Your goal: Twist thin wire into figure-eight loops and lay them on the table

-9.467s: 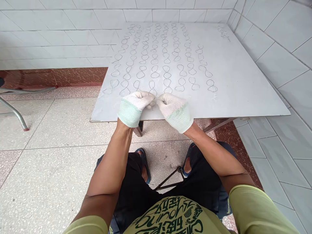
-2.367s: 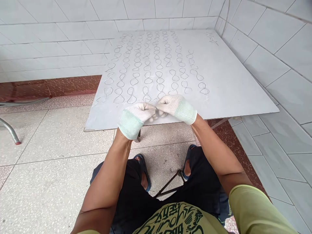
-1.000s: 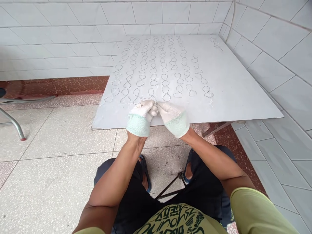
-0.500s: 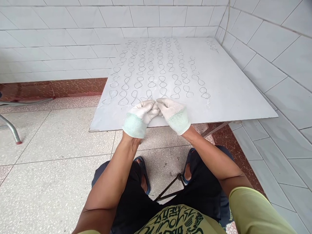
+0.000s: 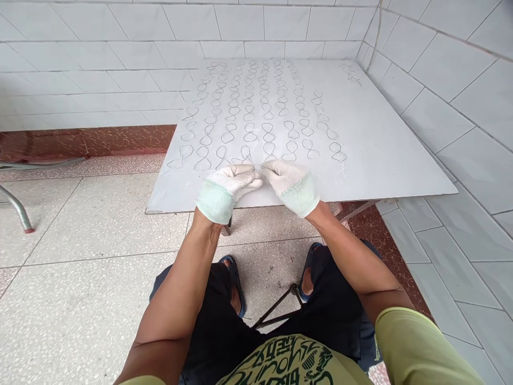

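My left hand point(image 5: 234, 183), in a white knit glove with a pale green cuff, is over the near edge of a white board, its fingers pressed together. Just to its right, my right hand point(image 5: 287, 179), gloved alike, is closed in a pinch with the fingertips pointing left. The fingertips of both hands lie close together with a small gap between. Whatever they hold is too thin to make out. Figure-eight loops of thin dark wire or thread lie in several rows beyond my hands, and the closest loop point(image 5: 244, 159) is partly hidden by my left hand.
The white board point(image 5: 385, 160) rests on a table frame against tiled walls point(image 5: 236, 24). A tangle of thin strands point(image 5: 350, 74) lies at its far right corner. A curved metal leg point(image 5: 18, 206) stands on the floor at left. My legs and sandals are below the board.
My hands have drawn slightly apart, the left one moving left and the right one moving right. The view has shifted a little. The loops on the board look unchanged.
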Action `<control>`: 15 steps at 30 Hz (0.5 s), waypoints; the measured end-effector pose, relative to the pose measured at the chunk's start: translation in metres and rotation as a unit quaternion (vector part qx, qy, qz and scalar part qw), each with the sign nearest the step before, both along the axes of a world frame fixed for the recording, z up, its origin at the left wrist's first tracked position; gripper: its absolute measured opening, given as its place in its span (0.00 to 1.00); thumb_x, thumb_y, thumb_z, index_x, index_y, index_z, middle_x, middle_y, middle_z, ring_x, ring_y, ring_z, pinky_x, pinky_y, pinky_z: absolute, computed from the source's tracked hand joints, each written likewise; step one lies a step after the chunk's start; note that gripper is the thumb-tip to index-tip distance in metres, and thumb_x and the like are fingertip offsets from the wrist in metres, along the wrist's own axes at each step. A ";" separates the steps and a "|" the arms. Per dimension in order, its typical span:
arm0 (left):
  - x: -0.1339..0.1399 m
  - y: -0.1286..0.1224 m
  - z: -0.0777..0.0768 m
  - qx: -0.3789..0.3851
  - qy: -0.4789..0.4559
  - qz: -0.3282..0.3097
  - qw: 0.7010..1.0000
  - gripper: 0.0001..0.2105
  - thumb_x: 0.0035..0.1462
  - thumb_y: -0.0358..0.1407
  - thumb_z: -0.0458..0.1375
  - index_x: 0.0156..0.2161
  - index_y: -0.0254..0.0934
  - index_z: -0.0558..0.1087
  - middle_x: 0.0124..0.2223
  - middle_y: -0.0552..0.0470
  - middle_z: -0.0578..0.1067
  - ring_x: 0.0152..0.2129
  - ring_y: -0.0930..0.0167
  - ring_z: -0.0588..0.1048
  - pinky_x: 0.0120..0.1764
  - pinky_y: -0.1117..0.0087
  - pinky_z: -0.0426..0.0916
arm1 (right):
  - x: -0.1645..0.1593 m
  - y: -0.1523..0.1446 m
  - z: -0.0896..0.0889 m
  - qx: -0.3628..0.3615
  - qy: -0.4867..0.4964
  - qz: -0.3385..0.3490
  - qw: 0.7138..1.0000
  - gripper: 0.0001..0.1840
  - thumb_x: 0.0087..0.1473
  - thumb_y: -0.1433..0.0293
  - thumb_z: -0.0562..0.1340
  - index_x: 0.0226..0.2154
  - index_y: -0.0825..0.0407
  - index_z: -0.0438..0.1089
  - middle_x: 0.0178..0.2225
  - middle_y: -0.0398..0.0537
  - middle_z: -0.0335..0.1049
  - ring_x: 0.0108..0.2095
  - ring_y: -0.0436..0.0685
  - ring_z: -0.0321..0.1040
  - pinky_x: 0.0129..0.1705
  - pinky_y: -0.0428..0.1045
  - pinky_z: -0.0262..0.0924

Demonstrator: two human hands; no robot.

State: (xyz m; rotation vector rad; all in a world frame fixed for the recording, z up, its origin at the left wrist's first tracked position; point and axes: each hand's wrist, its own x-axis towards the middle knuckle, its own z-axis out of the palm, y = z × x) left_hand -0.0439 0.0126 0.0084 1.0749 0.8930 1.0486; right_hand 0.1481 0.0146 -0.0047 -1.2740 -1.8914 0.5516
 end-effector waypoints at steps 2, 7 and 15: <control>0.001 0.000 0.001 -0.003 -0.004 -0.003 1.000 0.23 0.49 0.38 0.83 0.24 0.39 0.71 0.25 0.55 0.70 0.23 0.75 0.67 0.28 0.72 0.68 | -0.003 -0.001 0.000 -0.014 -0.006 0.001 1.000 0.21 0.78 0.63 0.55 0.37 0.46 0.80 0.37 0.44 0.82 0.42 0.57 0.77 0.50 0.51 0.67; 0.004 0.002 -0.001 0.005 -0.057 -0.014 0.998 0.24 0.50 0.41 0.81 0.22 0.38 0.69 0.26 0.55 0.67 0.25 0.75 0.66 0.31 0.71 0.68 | -0.010 0.001 -0.004 -0.066 0.012 0.032 0.997 0.20 0.78 0.64 0.54 0.46 0.45 0.83 0.45 0.45 0.85 0.49 0.58 0.79 0.55 0.52 0.69; 0.005 0.011 -0.019 -0.022 -0.109 0.030 0.993 0.20 0.46 0.40 0.80 0.23 0.38 0.72 0.24 0.54 0.71 0.24 0.73 0.70 0.38 0.65 0.75 | -0.002 0.000 -0.005 -0.054 0.006 0.107 0.993 0.22 0.80 0.62 0.54 0.42 0.43 0.84 0.42 0.43 0.84 0.46 0.58 0.79 0.52 0.52 0.70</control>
